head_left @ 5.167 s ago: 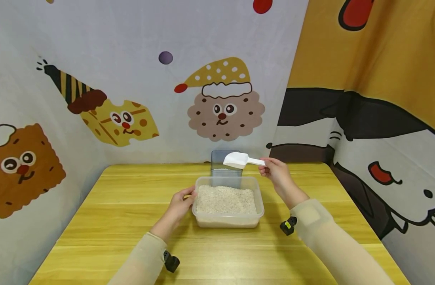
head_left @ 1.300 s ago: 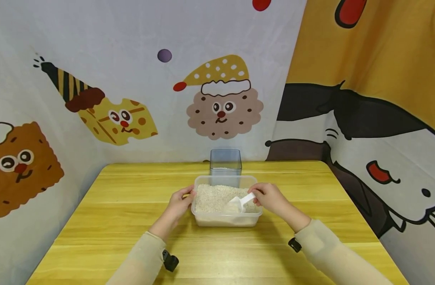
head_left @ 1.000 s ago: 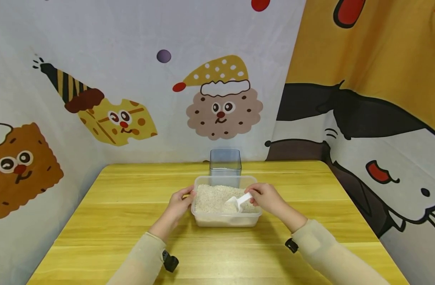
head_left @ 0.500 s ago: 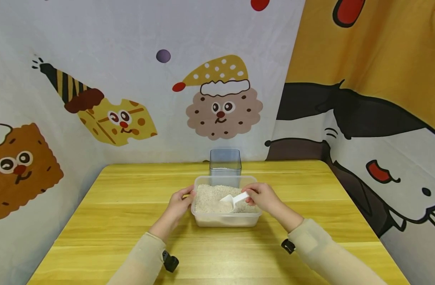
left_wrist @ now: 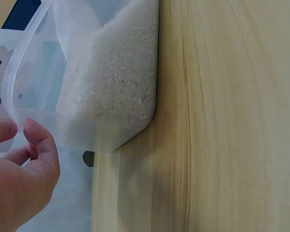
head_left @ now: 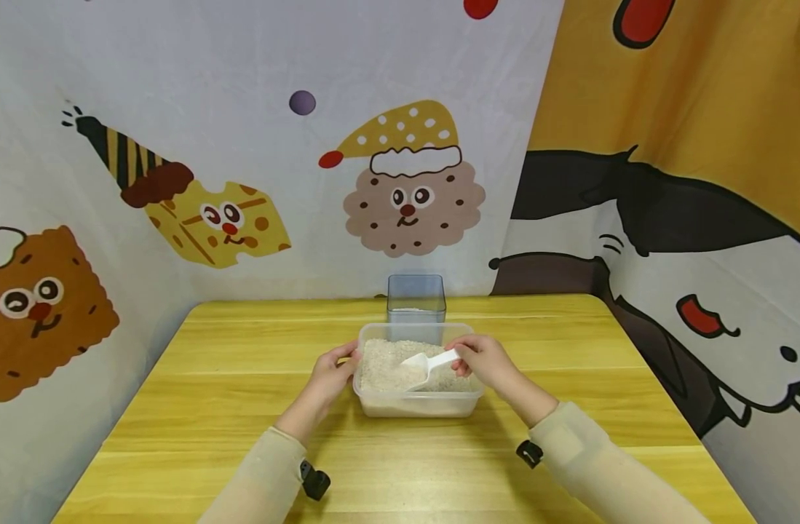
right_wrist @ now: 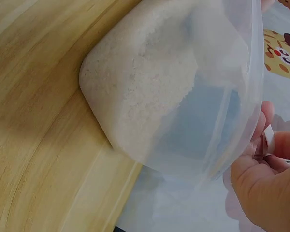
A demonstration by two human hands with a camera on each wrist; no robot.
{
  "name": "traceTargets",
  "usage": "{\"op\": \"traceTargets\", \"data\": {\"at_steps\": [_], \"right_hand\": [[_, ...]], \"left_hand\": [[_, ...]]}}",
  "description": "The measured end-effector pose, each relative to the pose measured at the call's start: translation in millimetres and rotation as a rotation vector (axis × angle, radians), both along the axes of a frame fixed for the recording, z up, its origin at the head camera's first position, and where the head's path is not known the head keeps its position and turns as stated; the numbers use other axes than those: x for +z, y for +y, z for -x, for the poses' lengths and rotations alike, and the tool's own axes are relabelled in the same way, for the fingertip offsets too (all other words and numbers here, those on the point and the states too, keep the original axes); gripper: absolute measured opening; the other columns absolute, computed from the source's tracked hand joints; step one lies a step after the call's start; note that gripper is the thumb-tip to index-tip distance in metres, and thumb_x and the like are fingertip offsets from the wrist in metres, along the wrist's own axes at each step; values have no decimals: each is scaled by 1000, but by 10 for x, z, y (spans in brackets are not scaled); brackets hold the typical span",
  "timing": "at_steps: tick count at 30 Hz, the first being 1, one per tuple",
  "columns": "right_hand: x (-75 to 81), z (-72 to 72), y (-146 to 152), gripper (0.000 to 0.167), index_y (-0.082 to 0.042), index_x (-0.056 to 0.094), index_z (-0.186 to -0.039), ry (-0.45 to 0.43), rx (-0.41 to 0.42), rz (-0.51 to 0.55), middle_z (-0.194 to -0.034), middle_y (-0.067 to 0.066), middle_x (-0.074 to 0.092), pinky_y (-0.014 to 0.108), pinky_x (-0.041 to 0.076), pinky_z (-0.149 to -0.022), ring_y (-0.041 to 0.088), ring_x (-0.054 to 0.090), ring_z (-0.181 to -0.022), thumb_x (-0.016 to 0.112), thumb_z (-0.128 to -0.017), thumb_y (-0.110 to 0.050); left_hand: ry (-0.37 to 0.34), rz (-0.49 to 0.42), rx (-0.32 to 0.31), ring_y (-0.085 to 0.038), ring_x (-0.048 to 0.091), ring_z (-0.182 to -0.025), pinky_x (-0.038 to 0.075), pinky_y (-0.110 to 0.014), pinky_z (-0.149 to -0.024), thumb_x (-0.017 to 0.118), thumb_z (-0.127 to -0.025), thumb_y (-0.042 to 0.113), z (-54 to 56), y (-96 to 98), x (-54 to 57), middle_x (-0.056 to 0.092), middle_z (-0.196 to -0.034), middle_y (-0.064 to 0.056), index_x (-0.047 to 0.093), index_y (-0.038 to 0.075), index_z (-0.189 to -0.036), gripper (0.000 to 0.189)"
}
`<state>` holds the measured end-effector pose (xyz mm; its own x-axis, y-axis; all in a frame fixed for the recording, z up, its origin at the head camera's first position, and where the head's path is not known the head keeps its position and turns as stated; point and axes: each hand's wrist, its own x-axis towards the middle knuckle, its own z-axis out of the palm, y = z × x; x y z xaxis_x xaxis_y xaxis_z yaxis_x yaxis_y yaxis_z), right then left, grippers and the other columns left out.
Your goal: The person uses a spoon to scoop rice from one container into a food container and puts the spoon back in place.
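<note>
One left hand [head_left: 329, 375], one right hand [head_left: 488, 360]. One white scoop [head_left: 432, 361]. One clear tub [head_left: 416, 405], one blue-tinted box [head_left: 416, 292]: two containers. One bed of rice [head_left: 383, 364]. One table [head_left: 432, 469]. Two pale sleeves [head_left: 258, 473]. Two black wrist devices [head_left: 316, 482]. Four printed cartoon characters [head_left: 409, 225].

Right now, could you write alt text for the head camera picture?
A right hand holds a white scoop in a tub of rice on a table; the left hand grips the tub's side. A bluish box stands behind.

My head view faces forward and down over the worktop [head_left: 242, 349]; both wrist cameras [head_left: 315, 482], close in, share the tub [head_left: 418, 405].
</note>
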<state>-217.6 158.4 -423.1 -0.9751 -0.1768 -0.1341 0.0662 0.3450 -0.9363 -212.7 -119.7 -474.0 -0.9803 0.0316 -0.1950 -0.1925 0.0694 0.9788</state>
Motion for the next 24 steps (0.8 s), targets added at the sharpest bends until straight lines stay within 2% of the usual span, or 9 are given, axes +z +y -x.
{"op": "traceTargets", "data": {"at_steps": [5,11,16,24], "right_hand": [[7,24,35,25,13,61,-107,-23,-46,9,-67,5,61,23,50,-56,9,54,-57,43,-98,-2],[36,37,82,25,15,59,-108,15,-60,23,-65,2,59,21,47,-55,8,52,-57,43,-98,-2],[48,50,117,24,15,58,-108,15,-65,37,-67,3,58,20,46,-55,7,52,-58,43,-98,-2],[53,78,191,28,14,55,-113,-40,-73,68,-69,1,59,21,47,-59,7,53,-61,40,-101,-5]], "left_hand": [[-2,-2,-1,-20,55,-103,51,-27,-80,51,-98,15,1,0,-5,48,-120,-12,47,2,-138,42],[-1,-7,-9,-22,55,-104,50,-29,-80,51,-99,15,13,-10,-15,47,-120,-12,46,3,-139,43],[-6,-4,-2,-21,55,-104,51,-26,-79,52,-98,16,8,-13,-16,48,-127,-14,47,3,-139,42],[0,-5,-10,-22,54,-104,50,-25,-78,52,-98,16,10,-17,-16,47,-130,-16,46,4,-139,43]]}}
